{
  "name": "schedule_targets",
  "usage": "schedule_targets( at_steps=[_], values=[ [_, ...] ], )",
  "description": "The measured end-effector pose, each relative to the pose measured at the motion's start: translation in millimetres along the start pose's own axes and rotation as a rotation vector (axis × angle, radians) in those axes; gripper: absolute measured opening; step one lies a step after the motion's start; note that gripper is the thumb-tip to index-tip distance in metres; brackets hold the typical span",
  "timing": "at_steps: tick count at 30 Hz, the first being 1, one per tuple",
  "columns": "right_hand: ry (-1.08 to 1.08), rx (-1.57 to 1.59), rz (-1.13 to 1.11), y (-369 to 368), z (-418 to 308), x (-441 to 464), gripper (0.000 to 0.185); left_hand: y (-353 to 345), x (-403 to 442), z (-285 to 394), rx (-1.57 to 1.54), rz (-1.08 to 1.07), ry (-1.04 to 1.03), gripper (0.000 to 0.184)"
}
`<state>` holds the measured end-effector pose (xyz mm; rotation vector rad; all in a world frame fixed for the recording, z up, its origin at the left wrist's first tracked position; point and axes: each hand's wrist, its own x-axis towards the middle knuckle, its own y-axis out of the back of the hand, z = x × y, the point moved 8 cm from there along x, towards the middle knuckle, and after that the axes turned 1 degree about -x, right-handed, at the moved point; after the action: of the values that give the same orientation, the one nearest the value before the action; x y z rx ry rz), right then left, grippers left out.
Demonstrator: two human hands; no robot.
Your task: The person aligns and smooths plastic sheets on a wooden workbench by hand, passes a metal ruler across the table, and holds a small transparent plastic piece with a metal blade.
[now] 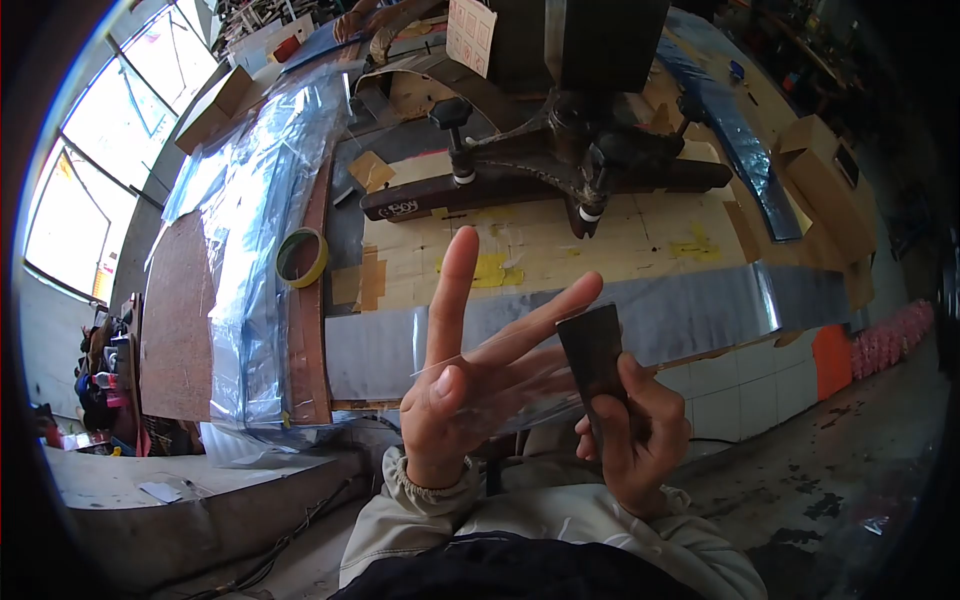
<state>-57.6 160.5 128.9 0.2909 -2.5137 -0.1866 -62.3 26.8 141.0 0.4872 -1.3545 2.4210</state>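
My left hand is raised in front of the bench, its index and middle fingers stretched apart and its thumb bent over a clear plastic bag. The bag is see-through, and its far edges are hard to make out. Beside it, my right hand grips a flat, dark rectangular piece between thumb and fingers, tilted upright. The piece's lower end is partly hidden by the fingers. Its face overlaps the bag's right end in view; I cannot tell whether they touch.
A clamp-like machine with a dark crossbar stands over the taped wooden board. Left of it lie a yellow tape roll and blue plastic film. A cardboard box sits right. Another person's hand is at the far end.
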Motion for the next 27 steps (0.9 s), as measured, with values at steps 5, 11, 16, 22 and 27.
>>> schedule_targets(
  at_steps=[5, 11, 16, 22, 27],
  values=[
    [0.0, -0.012, -0.02, -0.1, 1.9, -3.6, 0.042, 1.7, -2.2, 0.8, 0.095, 0.003, 0.006, 0.078],
    [0.079, -0.046, 0.002, -3.5, -6.0, -0.7, 0.048, 1.3, -4.6, 6.6, -0.005, -0.125, -0.094, 0.073],
    [0.103, -0.057, 0.006, -1.3, -5.1, -1.9, 0.049, -5.6, -4.1, 5.9, -0.066, -0.173, -0.155, 0.068],
    [0.084, -0.017, -0.036, 0.0, -4.9, -0.5, 0.041, -3.9, -7.8, 5.8, 0.094, -0.171, -0.085, 0.066],
    [0.086, -0.039, -0.047, -0.2, -4.4, -1.4, 0.041, -4.7, -9.1, 5.9, 0.14, -0.172, -0.061, 0.066]
  ],
)
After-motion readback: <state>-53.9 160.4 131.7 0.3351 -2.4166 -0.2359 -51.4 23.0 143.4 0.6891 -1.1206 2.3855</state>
